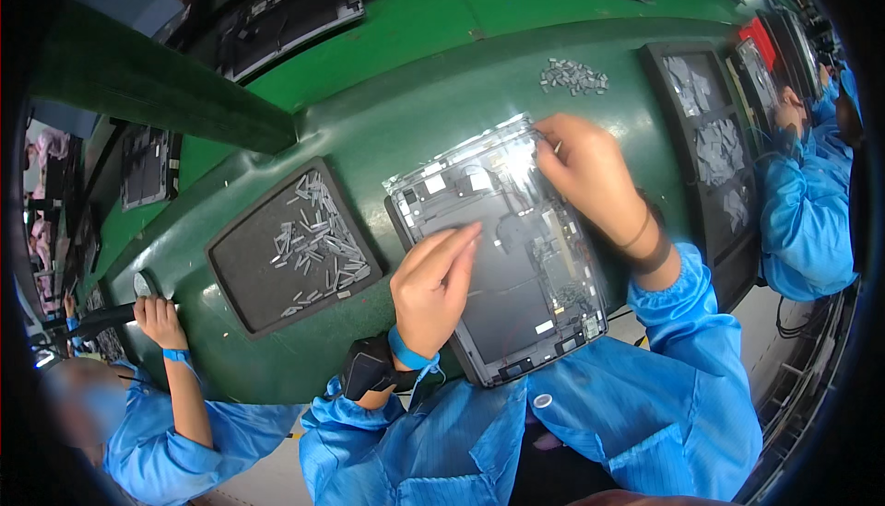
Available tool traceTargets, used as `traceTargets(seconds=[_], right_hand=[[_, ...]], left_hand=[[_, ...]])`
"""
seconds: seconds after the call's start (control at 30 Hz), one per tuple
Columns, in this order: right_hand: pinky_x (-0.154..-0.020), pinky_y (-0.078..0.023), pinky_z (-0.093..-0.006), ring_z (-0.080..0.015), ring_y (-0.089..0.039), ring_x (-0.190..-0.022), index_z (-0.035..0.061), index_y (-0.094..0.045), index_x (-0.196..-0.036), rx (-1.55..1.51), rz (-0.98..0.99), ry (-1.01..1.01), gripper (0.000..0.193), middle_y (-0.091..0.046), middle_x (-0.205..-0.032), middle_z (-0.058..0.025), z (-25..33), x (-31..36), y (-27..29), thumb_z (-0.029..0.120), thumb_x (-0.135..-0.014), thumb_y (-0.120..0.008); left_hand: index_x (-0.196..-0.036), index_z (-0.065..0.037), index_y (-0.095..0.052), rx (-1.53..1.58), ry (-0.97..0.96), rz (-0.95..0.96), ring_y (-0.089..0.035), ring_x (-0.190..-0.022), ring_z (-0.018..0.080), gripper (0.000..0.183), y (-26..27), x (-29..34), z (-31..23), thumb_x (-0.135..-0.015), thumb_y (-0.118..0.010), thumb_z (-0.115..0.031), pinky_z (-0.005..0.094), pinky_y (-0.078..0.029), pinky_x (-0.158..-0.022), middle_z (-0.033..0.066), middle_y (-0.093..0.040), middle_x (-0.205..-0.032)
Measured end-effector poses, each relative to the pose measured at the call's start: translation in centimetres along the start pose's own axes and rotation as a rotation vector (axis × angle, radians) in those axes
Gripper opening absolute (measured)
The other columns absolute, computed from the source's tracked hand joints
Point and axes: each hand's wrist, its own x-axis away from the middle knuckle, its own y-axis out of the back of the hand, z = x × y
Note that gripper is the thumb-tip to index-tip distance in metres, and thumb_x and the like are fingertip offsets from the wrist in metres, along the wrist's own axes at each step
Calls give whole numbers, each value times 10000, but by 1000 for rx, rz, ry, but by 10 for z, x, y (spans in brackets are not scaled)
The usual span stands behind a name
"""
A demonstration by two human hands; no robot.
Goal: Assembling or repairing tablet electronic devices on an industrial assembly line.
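Observation:
An opened tablet-like device (pixel 502 312) lies in front of me, its dark battery area, circuit board and cables exposed. Across its far edge runs a shiny, transparent strip (pixel 452 155). My left hand (pixel 426 287) hovers over the device's left half, thumb and forefinger pressed together; whatever may be between them is too small to see. At the far right corner, next to the strip's end, my right hand (pixel 590 167) has its fingers curled into a pinch. Its fingertips partly hide what they hold, if anything.
Left of the device, a dark foam tray (pixel 241 271) holds many small grey strips. A pile of small grey pieces (pixel 573 76) lies beyond it. A compartmented black tray (pixel 660 77) stands right. Co-workers in blue sleeves (pixel 804 229) sit on both sides; a green post (pixel 175 100) rises far left.

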Motion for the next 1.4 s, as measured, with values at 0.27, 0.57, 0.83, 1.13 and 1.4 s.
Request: traceTargets(seconds=[0.27, 0.57, 0.83, 1.13, 1.4], right_hand=[[-556, -509, -358, -260, -652, -605, -29, -639, -942, -175, 34, -136, 170, -657, -723, -168, -2, -2, -1, 53, -794, -630], [-559, -501, -354, -270, -643, -602, -26, -645, -956, -190, -21, -133, 181, -654, -715, -164, -8, 2, -12, 39, -788, -627], [-614, -510, -400, -344, -639, -668, -23, -653, -968, -51, -11, -50, 184, -654, -789, -183, -3, 0, -13, 35, -799, -610], [-674, -517, -377, -309, -629, -714, -18, -678, -988, 142, -205, 318, 171, -659, -838, -131, 23, 10, 16, 17, -822, -662], [-623, -494, -259, -128, -627, -719, -6, -717, -960, -543, 107, 88, 119, -682, -864, -96, 52, 35, 20, 22, -854, -670]], left_hand=[[-1090, 21, -695, -2, 5, -23, -682, -760, 152, 210, -2, -2, 1, -887, -643, 37, 254, -550, -671, 127, -706, -932], [-1108, 42, -675, 1, 68, -28, -705, -834, 168, 221, -1, -1, 3, -890, -640, 36, 267, -571, -701, 143, -714, -983], [-1149, 61, -646, 113, 115, -60, -704, -912, 200, 246, -5, 1, 9, -906, -623, 36, 292, -592, -741, 162, -705, -1019], [-1254, 65, -542, 585, 351, 31, -698, -863, 210, 342, 2, -12, -14, -921, -610, 22, 308, -595, -725, 192, -703, -995], [-1307, 54, -461, 839, 395, 80, -704, -856, 228, 415, 0, -18, -36, -922, -613, 19, 318, -597, -725, 203, -703, -973]])
